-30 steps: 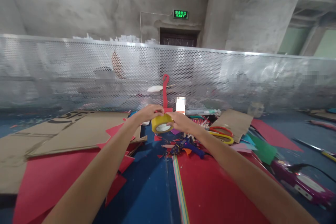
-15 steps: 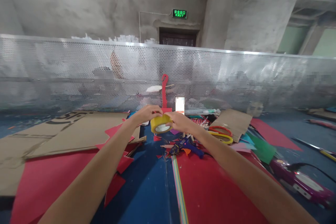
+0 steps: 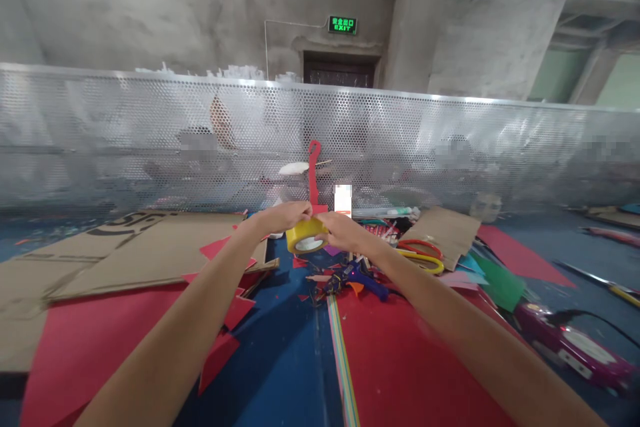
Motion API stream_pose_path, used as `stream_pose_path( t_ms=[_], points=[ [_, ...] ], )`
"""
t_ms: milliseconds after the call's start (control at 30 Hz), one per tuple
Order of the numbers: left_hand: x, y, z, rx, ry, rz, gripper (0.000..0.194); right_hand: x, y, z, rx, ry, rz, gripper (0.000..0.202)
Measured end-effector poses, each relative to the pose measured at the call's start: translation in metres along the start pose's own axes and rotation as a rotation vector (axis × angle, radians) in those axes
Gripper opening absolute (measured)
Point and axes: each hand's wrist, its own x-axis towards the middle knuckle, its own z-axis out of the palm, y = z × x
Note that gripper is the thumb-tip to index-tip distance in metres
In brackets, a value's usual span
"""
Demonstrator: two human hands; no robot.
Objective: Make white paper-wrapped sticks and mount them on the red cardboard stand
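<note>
A roll of yellow packing tape [image 3: 296, 238] is held up above the blue table, its pale core facing me. My right hand [image 3: 343, 231] grips it from the right, fingertips at the core. At the roll's upper edge, my left hand [image 3: 290, 213] is closed with its fingertips pinched together; whatever they pinch is hidden. Just behind the hands stands a long red cut-out strip [image 3: 313, 177] with a hole near its top. A blue glue gun [image 3: 367, 283] with a small lit light lies below my right hand.
Cardboard sheets [image 3: 165, 247] and red paper [image 3: 110, 340] cover the left side. A red sheet stack [image 3: 410, 360], scissors with red and yellow handles [image 3: 425, 263] and a purple device [image 3: 575, 350] lie right. A perforated metal screen [image 3: 250, 127] rises behind, with a lit phone [image 3: 343, 200] before it.
My left hand's fingers have curled tighter, and its knuckles now turn toward the right at the roll's top. The roll and my right hand have hardly moved.
</note>
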Motion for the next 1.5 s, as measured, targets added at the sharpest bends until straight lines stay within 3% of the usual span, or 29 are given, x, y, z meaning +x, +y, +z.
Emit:
stream_pose_path(
  t_ms=[133,333,533,700,967,1233,1333,1500],
  points=[
    [-0.004,-0.002,0.005,-0.039,-0.006,0.074,0.018,-0.002,0.005,0.001,0.035,0.013,0.003,0.038],
    [-0.011,-0.008,-0.001,-0.188,0.08,0.017,0.023,-0.004,0.016,0.006,0.082,0.016,0.031,0.05],
    [-0.01,-0.012,0.0,-0.029,0.098,0.144,0.025,-0.006,0.012,0.003,0.119,0.034,0.019,0.039],
    [-0.007,-0.012,0.003,-0.07,0.156,0.138,0.021,-0.005,0.008,-0.001,0.086,0.014,0.023,0.038],
    [-0.001,-0.018,-0.005,-0.151,0.02,0.003,0.013,-0.002,0.002,0.0,0.011,-0.008,-0.033,0.039],
    [0.003,-0.002,-0.003,0.056,0.048,0.045,0.015,-0.001,0.001,-0.002,-0.006,0.006,-0.025,0.04],
    [0.003,-0.004,0.004,0.06,0.022,0.028,0.014,-0.001,0.0,-0.002,-0.005,0.013,0.003,0.038],
    [0.0,-0.012,0.012,0.035,0.0,0.138,0.013,-0.002,0.0,-0.003,0.02,0.006,0.021,0.036]
  ],
)
